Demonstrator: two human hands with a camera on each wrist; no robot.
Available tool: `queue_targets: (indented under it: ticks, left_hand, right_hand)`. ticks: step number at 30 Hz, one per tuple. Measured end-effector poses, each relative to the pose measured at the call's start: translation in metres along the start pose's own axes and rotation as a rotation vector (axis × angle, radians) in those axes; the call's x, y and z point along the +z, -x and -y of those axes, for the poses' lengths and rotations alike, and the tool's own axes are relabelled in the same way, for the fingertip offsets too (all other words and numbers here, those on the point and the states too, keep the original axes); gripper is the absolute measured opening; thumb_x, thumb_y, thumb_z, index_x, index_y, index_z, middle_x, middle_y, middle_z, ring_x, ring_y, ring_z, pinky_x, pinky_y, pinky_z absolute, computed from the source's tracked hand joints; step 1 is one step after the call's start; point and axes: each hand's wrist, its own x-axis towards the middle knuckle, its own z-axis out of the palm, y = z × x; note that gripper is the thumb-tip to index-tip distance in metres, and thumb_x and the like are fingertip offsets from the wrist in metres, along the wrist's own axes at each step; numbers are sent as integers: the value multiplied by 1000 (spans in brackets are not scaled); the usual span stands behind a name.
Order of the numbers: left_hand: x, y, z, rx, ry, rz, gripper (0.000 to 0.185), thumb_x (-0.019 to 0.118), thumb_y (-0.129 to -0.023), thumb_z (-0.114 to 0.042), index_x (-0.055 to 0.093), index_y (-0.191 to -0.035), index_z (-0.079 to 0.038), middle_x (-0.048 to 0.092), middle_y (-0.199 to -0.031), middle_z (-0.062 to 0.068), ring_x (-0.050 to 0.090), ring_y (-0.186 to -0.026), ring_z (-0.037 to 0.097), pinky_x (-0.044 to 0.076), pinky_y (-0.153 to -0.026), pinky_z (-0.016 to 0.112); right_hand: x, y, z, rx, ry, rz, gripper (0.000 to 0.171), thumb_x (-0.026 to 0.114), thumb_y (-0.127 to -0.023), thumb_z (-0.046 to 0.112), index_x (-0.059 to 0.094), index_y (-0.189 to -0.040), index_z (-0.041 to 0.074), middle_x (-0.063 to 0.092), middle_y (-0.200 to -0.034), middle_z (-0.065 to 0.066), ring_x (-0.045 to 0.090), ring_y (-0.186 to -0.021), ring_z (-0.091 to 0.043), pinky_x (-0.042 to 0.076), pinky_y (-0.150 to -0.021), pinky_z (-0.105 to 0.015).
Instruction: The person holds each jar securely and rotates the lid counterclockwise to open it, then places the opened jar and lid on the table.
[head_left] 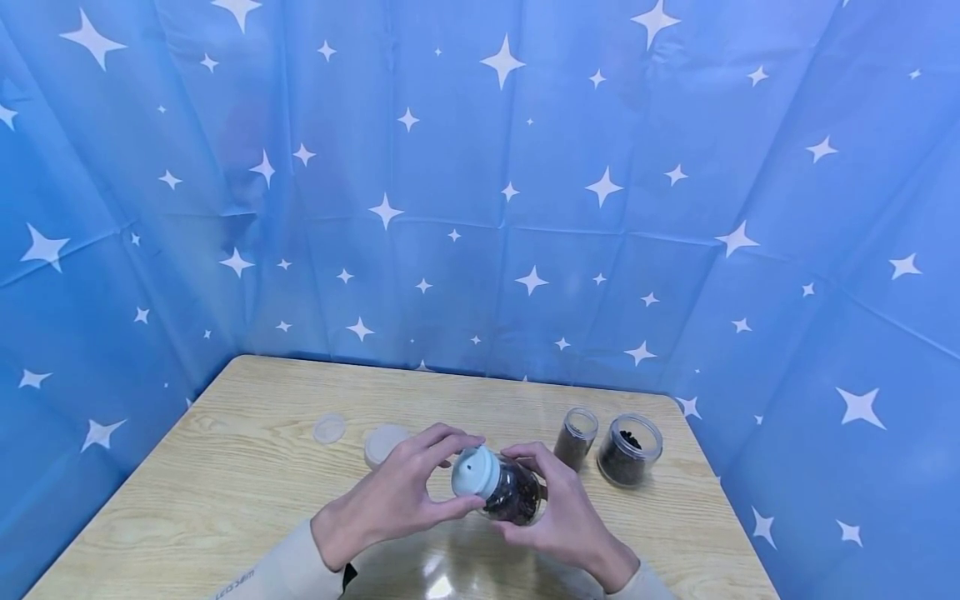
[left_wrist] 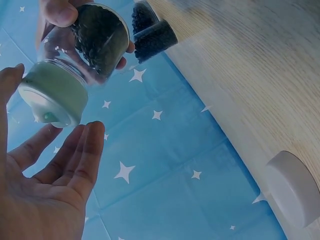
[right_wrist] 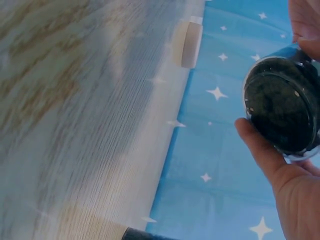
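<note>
A clear jar [head_left: 517, 496] of dark bits, capped with a pale blue lid [head_left: 475, 472], is held tilted above the front of the wooden table [head_left: 225, 500]. My left hand [head_left: 397, 500] has thumb and fingertips round the lid [left_wrist: 52, 97], and its fingers look only slightly bent in the left wrist view. My right hand [head_left: 562, 517] grips the jar's glass body [right_wrist: 282, 110] from the right, thumb below and fingers above. The jar's bottom faces the right wrist camera.
Two open glass jars of dark contents, a narrow one [head_left: 576, 437] and a wider one [head_left: 630, 450], stand at the back right. A small clear lid [head_left: 328, 428] and a white lid [head_left: 384, 442] lie at the back left. Blue starred cloth surrounds the table.
</note>
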Motion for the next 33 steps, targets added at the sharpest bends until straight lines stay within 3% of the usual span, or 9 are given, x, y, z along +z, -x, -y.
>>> queue_targets:
  ticks: [6,11,15,23,33]
  left_hand:
    - [-5,1,1,5,-49,28,82,99,-96,-45,63,-165,-19,73,-153,2,79,-131,19,70,-110,37]
    - [-9,2,5,76,-38,77,87,101,-94,-39,59,-168,-19,65,-165,5,70,-149,24,64,-122,44]
    - [-10,3,10,173,-44,108,88,101,-93,-30,57,-169,-20,62,-167,12,69,-150,29,65,-120,45]
    - [-13,1,17,304,-74,133,86,101,-93,-20,59,-168,-24,61,-167,11,69,-150,28,66,-117,33]
    - [-14,-2,17,348,-90,124,84,101,-92,-16,62,-166,-24,66,-163,10,71,-144,25,65,-118,29]
  right_hand:
    - [0,0,-1,0,-16,8,89,111,-73,23,64,-149,19,75,-145,4,79,-125,-16,72,-103,-37]
    - [-1,0,0,-10,-20,16,90,111,-73,22,64,-150,19,75,-145,3,79,-125,-17,73,-103,-38]
    - [-1,-1,0,-20,-35,29,90,110,-74,21,63,-150,20,75,-144,2,79,-125,-17,73,-100,-37]
    - [-3,-2,-1,5,-81,61,88,110,-77,20,63,-151,21,74,-145,1,78,-127,-16,73,-94,-32]
    - [-6,-2,1,-9,-28,69,88,111,-75,24,64,-149,21,76,-144,5,77,-127,-14,73,-102,-38]
